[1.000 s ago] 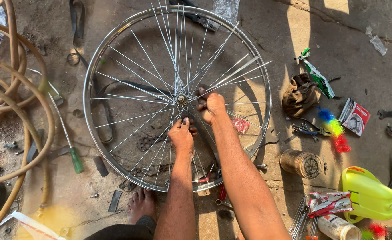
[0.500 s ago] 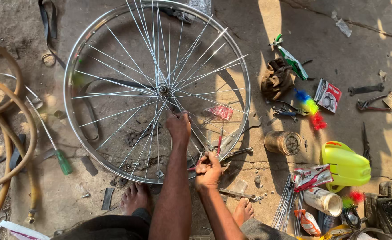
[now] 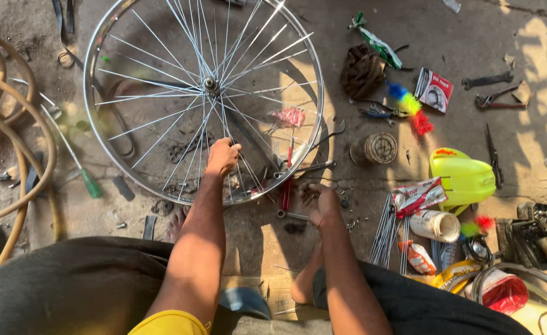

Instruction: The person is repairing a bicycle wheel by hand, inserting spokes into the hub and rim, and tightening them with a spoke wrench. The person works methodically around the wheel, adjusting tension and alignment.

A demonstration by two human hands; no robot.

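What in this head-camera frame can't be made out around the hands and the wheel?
- Head view: what the right hand picks at on the ground; too small, hidden by its fingers.
- Head view: whether the left hand grips a spoke or only touches the spoked wheel.
- Head view: wheel's top rim, cut by the frame edge.
- Head view: hose, cut at the left edge.

Silver, shiny wheel rim (image 3: 313, 93) with thin silver spokes (image 3: 155, 84) – a green-handled screwdriver (image 3: 90, 183) beside it. Yellow-green plastic jug (image 3: 465, 177), red-and-white packet (image 3: 434, 90), tan hose (image 3: 35, 161), a blue-yellow-red feathery tuft (image 3: 410, 105) – all on grey, dusty ground (image 3: 410, 18).
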